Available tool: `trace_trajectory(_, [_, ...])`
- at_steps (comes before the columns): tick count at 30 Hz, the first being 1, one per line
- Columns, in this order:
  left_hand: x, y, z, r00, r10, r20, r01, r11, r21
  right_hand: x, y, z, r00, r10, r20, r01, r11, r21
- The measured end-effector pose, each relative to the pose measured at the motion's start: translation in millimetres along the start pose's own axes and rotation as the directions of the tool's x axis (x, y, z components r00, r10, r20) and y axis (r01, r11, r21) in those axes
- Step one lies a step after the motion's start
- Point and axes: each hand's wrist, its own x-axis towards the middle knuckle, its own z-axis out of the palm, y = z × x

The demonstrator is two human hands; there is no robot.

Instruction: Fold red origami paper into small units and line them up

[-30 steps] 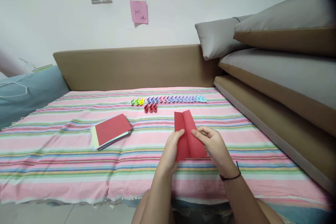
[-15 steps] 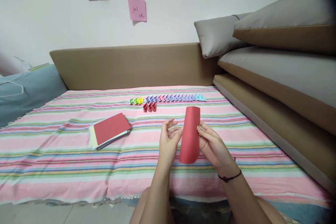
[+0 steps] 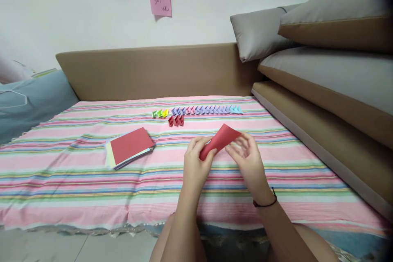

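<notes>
A sheet of red paper, bent over into a narrow slanted shape, is held up above the striped cloth. My left hand is closed on its lower left end, thumb in front and fingers behind. At the paper's right corner is my right hand, its fingers curled at the edge and its thumb by the lower side; a dark cord circles that wrist. Farther back, several small folded paper pieces stand in a row, from green and yellow through purple and pink to light blue. Three red folded pieces sit in front of them.
A stack of coloured paper, red on top, lies to the left on the striped cloth. Grey and brown cushions are piled along the right. A brown backrest runs along the wall, and a blue cushion lies at far left.
The red paper has gone from an upright curved sheet to a slanted, doubled-over shape. My left hand has taken hold of its lower end, while my right hand has moved to its right corner.
</notes>
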Motion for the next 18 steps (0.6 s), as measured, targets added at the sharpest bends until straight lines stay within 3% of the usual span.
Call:
trace_trajectory(1, [0,-2,-2,0.998,0.061,0.0,-0.061,0.994,0.089,2,-3,-5,0.992,-0.125,0.012,0.125,0.98,-0.158])
trace_trajectory(3, [-1,-4,-4,0.988,0.151,0.039,-0.156,0.969,0.193,5,-12,-14,0.931,-0.322,0.17,0.364,0.812,-0.457])
trace_trajectory(5, [-3,-5,-5,0.977,0.197,0.081,-0.21,0.949,0.234,6,-21,-19,0.847,-0.377,0.375,0.531,0.633,-0.563])
trace_trajectory(7, [-4,-4,-4,0.974,0.211,0.087,-0.227,0.938,0.264,6,-27,-21,0.805,-0.381,0.455,0.593,0.547,-0.591])
trace_trajectory(11, [-5,2,-2,0.966,0.245,0.083,-0.258,0.917,0.302,3,-27,-19,0.815,-0.377,0.441,0.58,0.531,-0.618])
trace_trajectory(18, [-3,5,-5,0.947,0.303,0.11,-0.322,0.884,0.338,3,-25,-16,0.818,-0.359,0.449,0.572,0.589,-0.571])
